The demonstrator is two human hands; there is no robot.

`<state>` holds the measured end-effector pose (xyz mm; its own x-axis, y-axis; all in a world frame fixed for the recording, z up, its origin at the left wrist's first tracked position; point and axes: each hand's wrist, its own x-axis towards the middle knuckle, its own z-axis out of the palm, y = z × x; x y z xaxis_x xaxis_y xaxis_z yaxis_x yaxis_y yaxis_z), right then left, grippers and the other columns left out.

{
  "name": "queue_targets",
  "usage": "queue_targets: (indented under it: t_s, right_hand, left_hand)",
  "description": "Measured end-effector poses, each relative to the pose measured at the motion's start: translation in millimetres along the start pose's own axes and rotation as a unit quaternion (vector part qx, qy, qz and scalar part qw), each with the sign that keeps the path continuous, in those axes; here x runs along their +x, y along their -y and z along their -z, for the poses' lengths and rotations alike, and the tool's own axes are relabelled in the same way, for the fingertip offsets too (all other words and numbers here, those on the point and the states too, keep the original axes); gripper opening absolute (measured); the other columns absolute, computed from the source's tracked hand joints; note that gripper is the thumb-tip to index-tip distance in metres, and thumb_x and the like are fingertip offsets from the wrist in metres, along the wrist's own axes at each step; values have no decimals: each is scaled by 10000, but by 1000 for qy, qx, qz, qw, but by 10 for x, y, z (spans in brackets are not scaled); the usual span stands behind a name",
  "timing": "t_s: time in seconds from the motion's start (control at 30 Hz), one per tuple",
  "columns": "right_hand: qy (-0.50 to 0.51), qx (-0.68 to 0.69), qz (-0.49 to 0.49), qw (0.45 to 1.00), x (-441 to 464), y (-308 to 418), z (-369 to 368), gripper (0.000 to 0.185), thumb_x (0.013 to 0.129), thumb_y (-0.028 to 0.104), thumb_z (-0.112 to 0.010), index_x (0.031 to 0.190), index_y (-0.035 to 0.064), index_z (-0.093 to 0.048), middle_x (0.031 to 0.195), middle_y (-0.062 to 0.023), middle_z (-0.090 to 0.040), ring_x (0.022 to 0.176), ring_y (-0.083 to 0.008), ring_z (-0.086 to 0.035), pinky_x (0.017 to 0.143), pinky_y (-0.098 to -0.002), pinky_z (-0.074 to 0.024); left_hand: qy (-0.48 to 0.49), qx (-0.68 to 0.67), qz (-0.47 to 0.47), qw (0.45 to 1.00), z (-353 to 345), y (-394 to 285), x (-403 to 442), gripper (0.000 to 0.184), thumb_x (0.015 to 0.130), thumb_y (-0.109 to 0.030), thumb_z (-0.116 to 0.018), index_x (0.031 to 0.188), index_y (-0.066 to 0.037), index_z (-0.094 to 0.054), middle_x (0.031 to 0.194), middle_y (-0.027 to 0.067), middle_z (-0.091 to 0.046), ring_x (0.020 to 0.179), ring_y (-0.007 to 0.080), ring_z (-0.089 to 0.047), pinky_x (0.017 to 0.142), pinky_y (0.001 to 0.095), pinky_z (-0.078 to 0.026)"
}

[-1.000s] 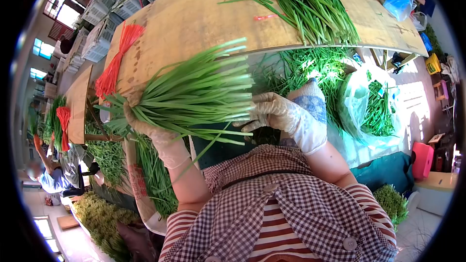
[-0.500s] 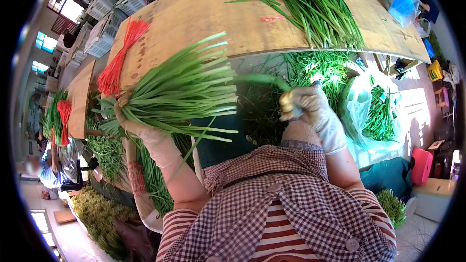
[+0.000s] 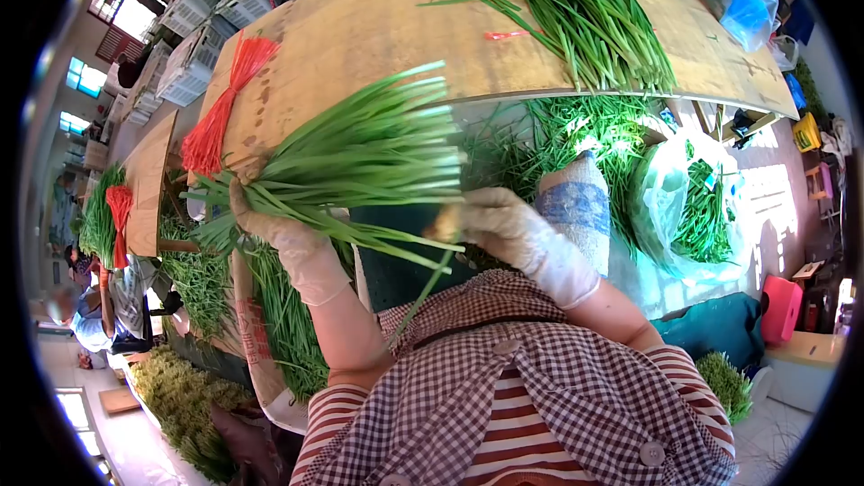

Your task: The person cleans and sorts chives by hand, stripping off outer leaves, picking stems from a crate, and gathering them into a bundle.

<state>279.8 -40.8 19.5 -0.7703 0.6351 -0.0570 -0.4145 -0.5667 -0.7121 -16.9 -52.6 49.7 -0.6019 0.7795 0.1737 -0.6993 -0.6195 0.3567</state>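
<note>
My left hand (image 3: pixel 292 238), in a pale glove, is wrapped round a bunch of garlic chives (image 3: pixel 360 157), whose pale cut ends point right. One loose stalk (image 3: pixel 421 297) hangs down below the bunch. My right hand (image 3: pixel 504 225), also gloved, is at the lower right ends of the stalks. Its fingers are pinched together and their yellowish tips are blurred, so what they hold cannot be made out.
A wooden table (image 3: pixel 360 36) carries red ties (image 3: pixel 229 108) and a pile of chives (image 3: pixel 585 18). Loose greens (image 3: pixel 585 126) lie below its edge, beside a clear plastic bag of greens (image 3: pixel 693 207). White crates (image 3: pixel 193 63) are stacked at far left. Another person (image 3: pixel 94 315) sits at left.
My right hand has moved left to the stalk ends; the blurred green strand beside it is gone. The bunch in my left hand has shifted slightly right.
</note>
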Motion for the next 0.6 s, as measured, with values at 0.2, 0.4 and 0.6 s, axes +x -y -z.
queue_targets:
  t_s: [0.2,0.4,0.6]
  right_hand:
    - [-270,-367,41,889,-148,366,281,236,842,29,-663,1077,39,-680,1047,-64,-690,941,-140,-639,871,-274,-505]
    - [-204,-258,27,944,150,89,-105,271,770,92,-768,1027,36,-704,992,-67,-708,871,-109,-638,833,-255,-504]
    - [-187,-190,206,942,167,-122,-204,256,796,110,-752,1034,32,-700,1011,-82,-700,876,-136,-652,829,-273,-501]
  left_hand:
    - [-34,47,2,998,-95,-44,-100,326,881,-301,-423,927,-55,-632,926,121,-656,956,274,-601,939,446,-458]
    - [58,-55,79,994,-105,155,-154,275,861,-276,-475,878,-49,-628,897,115,-661,947,277,-607,915,445,-476]
    - [-62,59,-7,996,-299,275,-236,183,840,-209,-524,801,-46,-599,806,93,-631,825,261,-603,894,414,-484]
